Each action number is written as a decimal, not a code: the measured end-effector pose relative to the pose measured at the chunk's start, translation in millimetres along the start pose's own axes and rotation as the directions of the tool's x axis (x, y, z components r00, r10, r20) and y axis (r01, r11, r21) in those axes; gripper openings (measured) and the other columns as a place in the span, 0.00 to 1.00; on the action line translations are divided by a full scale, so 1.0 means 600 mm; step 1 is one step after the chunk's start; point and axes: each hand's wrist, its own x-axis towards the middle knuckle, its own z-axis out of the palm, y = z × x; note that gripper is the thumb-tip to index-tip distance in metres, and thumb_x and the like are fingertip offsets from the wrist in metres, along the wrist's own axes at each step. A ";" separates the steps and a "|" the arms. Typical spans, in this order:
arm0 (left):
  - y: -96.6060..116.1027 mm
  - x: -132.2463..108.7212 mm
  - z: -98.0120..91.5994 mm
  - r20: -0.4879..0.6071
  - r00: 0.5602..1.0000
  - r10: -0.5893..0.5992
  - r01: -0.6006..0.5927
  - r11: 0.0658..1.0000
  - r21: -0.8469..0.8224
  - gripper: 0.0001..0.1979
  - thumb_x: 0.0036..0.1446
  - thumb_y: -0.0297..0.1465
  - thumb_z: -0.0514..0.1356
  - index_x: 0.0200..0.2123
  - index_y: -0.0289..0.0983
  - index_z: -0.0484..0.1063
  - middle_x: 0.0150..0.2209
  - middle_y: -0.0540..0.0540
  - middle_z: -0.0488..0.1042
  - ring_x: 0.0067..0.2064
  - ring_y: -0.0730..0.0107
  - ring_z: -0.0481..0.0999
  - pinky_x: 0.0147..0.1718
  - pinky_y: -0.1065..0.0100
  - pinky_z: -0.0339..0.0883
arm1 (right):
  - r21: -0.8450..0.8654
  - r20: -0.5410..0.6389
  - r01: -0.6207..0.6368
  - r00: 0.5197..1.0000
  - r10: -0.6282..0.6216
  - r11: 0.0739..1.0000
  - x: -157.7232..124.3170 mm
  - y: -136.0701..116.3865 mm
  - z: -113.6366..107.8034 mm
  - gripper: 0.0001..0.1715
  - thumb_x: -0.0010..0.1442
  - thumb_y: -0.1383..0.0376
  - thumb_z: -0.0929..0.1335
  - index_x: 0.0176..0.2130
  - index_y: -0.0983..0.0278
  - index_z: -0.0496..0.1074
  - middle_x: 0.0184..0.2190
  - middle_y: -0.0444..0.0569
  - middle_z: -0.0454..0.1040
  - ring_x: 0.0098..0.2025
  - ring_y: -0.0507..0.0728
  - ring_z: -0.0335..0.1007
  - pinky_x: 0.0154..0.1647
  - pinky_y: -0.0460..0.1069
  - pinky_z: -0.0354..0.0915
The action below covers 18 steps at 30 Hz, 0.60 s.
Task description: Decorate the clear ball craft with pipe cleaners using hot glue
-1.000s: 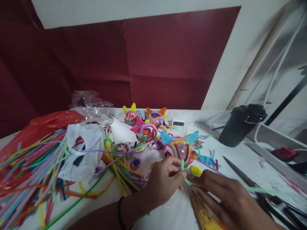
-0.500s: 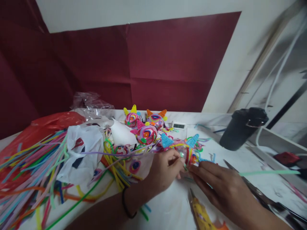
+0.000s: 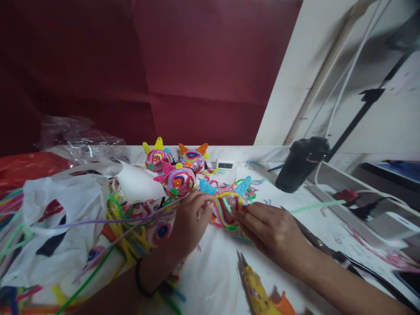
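A colourful pipe-cleaner mask with two blue horns lies in front of me, striped in red, yellow and pink. My left hand is at its left edge, fingers curled, thumb and forefinger closed on the rim. Between finger and thumb, my right hand pinches a light green pipe cleaner against the striped face. The strand's long free end extends past the hand to the right. Below the hands lies a yellow glue gun with an orange trigger, nozzle pointing up toward the mask.
Three similar horned masks stand behind, near a small digital display. At left are a white plastic bag and many loose pipe cleaners. Dark scissors, a black bottle and a grey tray occupy the right.
My view has swung right. My left hand has moved from the green strip's end to the mask's left edge. The light green strip now lies across the face, with my right hand still on it.
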 end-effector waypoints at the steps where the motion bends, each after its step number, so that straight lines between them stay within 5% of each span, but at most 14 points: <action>1: -0.004 -0.003 0.004 -0.013 0.999 0.049 -0.049 0.999 0.022 0.07 0.58 0.25 0.57 0.37 0.38 0.74 0.35 0.48 0.76 0.36 0.71 0.76 0.37 0.71 0.71 | -0.001 0.007 0.005 1.000 -0.005 1.000 0.000 0.001 0.001 0.12 0.68 0.72 0.60 0.38 0.69 0.73 0.23 0.45 0.66 0.25 0.53 0.55 0.25 0.49 0.48; 6: -0.019 -0.013 0.016 -0.039 0.978 0.203 -0.200 0.977 0.076 0.09 0.58 0.23 0.58 0.42 0.37 0.73 0.39 0.47 0.75 0.43 0.69 0.76 0.44 0.69 0.70 | -0.015 0.045 0.009 0.999 -0.008 1.000 0.001 0.004 0.009 0.15 0.69 0.71 0.60 0.36 0.70 0.74 0.24 0.47 0.66 0.26 0.54 0.56 0.25 0.50 0.48; 18: -0.019 -0.019 0.012 0.054 0.953 0.297 -0.301 0.944 0.136 0.10 0.61 0.25 0.58 0.46 0.34 0.71 0.43 0.43 0.75 0.46 0.65 0.75 0.47 0.64 0.70 | -0.049 0.123 0.041 0.992 -0.035 0.998 0.006 0.005 0.007 0.15 0.69 0.70 0.59 0.39 0.69 0.73 0.25 0.46 0.67 0.27 0.54 0.57 0.26 0.51 0.48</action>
